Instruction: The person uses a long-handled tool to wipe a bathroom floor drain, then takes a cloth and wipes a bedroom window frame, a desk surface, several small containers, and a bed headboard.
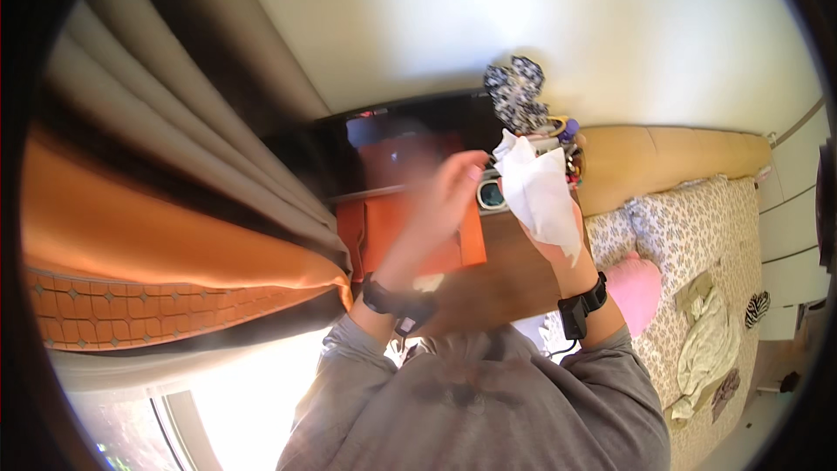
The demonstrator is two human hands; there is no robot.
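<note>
A crumpled white cloth or tissue (pixel 536 183) lies over my right hand (pixel 567 252), which holds it up above the wooden desk top (pixel 516 261). The cloth hides most of that hand's fingers. To its left is my left hand (pixel 461 173), blurred, with its fingertips pointing at the cloth's edge and a small gap between. Whether anything is pinched in the left hand cannot be made out. Beneath the left forearm is an orange folder or case (pixel 405 229) on the desk. A white-rimmed dish or holder with a dark teal centre (pixel 492 195) sits between the hands.
A dark, glossy screen (pixel 418 137) stands at the desk's back. Small items (pixel 572 160) and a black-and-white patterned fabric (pixel 516 91) crowd its right corner. Curtains (pixel 196 242) hang at left. On the right, a bed (pixel 693 229) bears a pink cushion (pixel 634 291) and clothes (pixel 709 340).
</note>
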